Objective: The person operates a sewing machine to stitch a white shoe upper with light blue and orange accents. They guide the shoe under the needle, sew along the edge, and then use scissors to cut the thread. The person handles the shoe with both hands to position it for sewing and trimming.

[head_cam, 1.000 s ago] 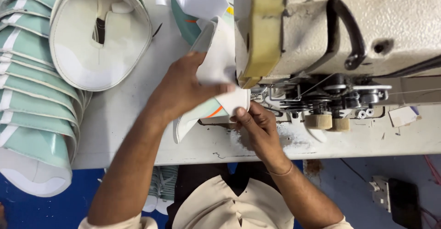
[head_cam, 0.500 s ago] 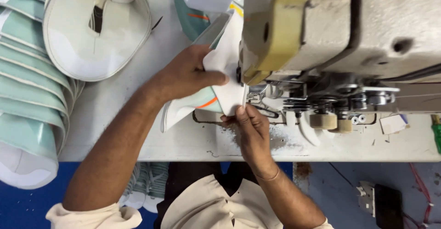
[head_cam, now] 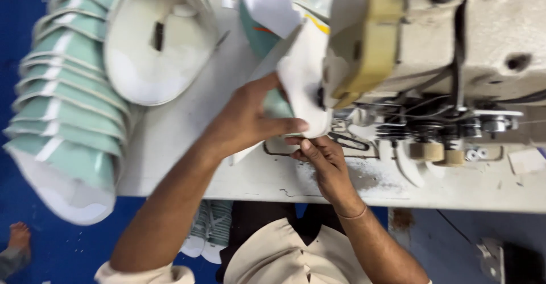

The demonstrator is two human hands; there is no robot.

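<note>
fingers (head_cam: 293,127) pinching soft curved white fabric piece (head_cam: 301,85)

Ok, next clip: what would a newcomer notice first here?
Both hands meet mid-frame: the left hand and right hand pinch a white-and-teal fabric piece against the big cream sewing machine at upper right. On the left, a stack of teal pieces overhangs the white table.

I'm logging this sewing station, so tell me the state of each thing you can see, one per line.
Left hand: gripping the white fabric piece.
Right hand: pinching that piece's lower edge.
White fabric piece: bent, held up at the sewing machine.
Stack of green-and-white pieces: nested, lying left on the table.
</note>
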